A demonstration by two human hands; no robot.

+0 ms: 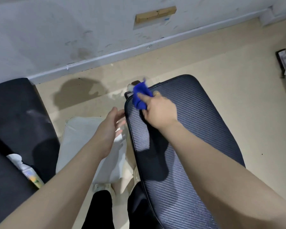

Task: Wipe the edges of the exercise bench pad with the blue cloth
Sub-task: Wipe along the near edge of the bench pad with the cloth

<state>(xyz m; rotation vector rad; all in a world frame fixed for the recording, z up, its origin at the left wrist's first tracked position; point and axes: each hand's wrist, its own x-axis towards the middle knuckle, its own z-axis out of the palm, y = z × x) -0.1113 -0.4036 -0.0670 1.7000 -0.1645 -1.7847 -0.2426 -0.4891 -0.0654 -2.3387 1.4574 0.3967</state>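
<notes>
Mid-wipe, by the look of it: blue cloth (139, 95) bunched in right hand (158, 111) at bench pad's (188, 113) far left corner, left hand (109, 128) slack-fingered, holding nothing, beside near left edge; long sides likely left to do.

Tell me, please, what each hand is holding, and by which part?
The right hand grips the crumpled blue cloth by its near end; the left hand holds nothing.

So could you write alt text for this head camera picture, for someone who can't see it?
A person's right hand holds a blue cloth against the far left corner of a dark textured exercise bench pad. The open left hand hovers beside the pad's left edge, above a beige floor.
</notes>
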